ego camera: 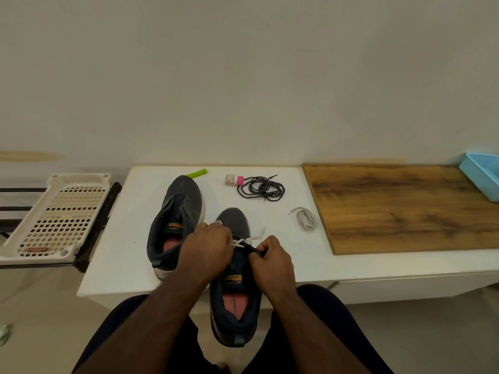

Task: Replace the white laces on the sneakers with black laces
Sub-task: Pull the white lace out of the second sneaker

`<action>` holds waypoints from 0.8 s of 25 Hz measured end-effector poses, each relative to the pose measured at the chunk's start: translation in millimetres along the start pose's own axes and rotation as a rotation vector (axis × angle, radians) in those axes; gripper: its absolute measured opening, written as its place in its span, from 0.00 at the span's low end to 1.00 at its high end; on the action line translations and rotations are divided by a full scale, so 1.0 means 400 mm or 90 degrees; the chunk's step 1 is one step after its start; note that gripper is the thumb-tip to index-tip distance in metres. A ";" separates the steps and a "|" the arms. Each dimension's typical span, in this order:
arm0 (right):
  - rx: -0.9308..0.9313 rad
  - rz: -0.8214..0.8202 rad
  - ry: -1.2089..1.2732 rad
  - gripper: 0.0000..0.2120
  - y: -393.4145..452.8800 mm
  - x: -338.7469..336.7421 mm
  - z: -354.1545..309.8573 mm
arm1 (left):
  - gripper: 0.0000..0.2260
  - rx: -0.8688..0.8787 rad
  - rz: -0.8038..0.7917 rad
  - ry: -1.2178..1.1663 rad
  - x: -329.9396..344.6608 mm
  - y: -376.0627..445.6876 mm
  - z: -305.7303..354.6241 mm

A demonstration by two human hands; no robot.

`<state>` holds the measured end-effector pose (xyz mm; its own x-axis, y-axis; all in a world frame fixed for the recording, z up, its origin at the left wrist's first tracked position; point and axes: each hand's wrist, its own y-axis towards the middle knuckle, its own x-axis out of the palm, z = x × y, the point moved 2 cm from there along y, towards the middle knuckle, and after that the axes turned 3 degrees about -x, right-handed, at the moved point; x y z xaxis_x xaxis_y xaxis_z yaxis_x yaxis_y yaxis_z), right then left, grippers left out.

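Two dark grey sneakers lie on a white table (pixel 121 238). The left sneaker (pixel 178 211) has no lace in it. The right sneaker (pixel 235 292) hangs over the table's front edge and still carries a white lace (pixel 252 238) near its toe. My left hand (pixel 208 249) pinches that white lace at the eyelets. My right hand (pixel 272 260) grips the sneaker's tongue and right eyelet edge. Black laces (pixel 262 187) lie coiled at the back of the table. A loose white lace (pixel 306 218) lies to the right.
A small bottle with a pink cap (pixel 234 180) sits beside the black laces, a green stick (pixel 197 174) behind the left sneaker. A wooden board (pixel 405 206) covers the table's right part, with a blue basket (pixel 480 176) at its far end. A cream perforated tray (pixel 56 217) sits at left.
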<state>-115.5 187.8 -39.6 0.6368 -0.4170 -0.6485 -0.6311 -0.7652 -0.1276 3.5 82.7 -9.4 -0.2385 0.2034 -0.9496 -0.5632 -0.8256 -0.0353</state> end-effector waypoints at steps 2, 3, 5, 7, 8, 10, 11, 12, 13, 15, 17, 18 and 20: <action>0.001 -0.002 0.004 0.05 -0.001 0.001 -0.001 | 0.08 -0.040 0.018 -0.035 -0.025 0.009 -0.036; 0.000 -0.002 0.005 0.05 -0.001 0.001 -0.001 | 0.08 -0.064 0.031 -0.050 -0.036 0.011 -0.056; -0.003 -0.005 0.005 0.05 0.000 0.000 -0.002 | 0.07 -0.098 0.044 -0.039 -0.048 0.008 -0.076; -0.005 -0.009 0.007 0.05 0.001 0.002 -0.003 | 0.11 -0.082 0.036 0.011 -0.041 0.001 -0.059; -0.008 -0.009 0.007 0.05 0.000 0.001 -0.002 | 0.14 -0.057 0.025 0.022 -0.030 -0.003 -0.041; -0.014 -0.006 0.006 0.06 -0.002 0.001 -0.002 | 0.15 -0.011 -0.001 0.038 -0.007 -0.011 0.001; -0.015 -0.003 0.004 0.06 -0.001 0.001 -0.002 | 0.13 -0.001 -0.009 0.047 0.003 -0.014 0.017; -0.013 -0.001 0.003 0.06 -0.001 0.001 0.000 | 0.11 0.002 -0.008 0.055 0.011 -0.015 0.026; -0.009 0.001 0.002 0.06 0.000 0.002 0.001 | 0.09 0.004 -0.002 0.059 0.013 -0.014 0.030; -0.001 0.005 0.004 0.05 0.001 0.003 0.002 | 0.07 0.001 0.016 0.051 0.003 -0.009 0.022; 0.003 0.004 0.008 0.05 0.001 0.004 0.001 | 0.08 -0.030 0.034 0.023 -0.024 0.001 -0.011; 0.004 0.002 0.009 0.04 0.000 0.004 0.000 | 0.08 -0.057 0.045 0.010 -0.036 0.007 -0.035; -0.001 -0.001 0.009 0.04 -0.001 0.002 -0.001 | 0.08 -0.103 0.056 0.001 -0.051 0.008 -0.064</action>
<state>-114.6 187.6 -40.0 0.6436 -0.4233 -0.6377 -0.6301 -0.7660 -0.1275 26.7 62.5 1.8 -0.2801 0.1254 -0.9518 -0.4059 -0.9139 -0.0010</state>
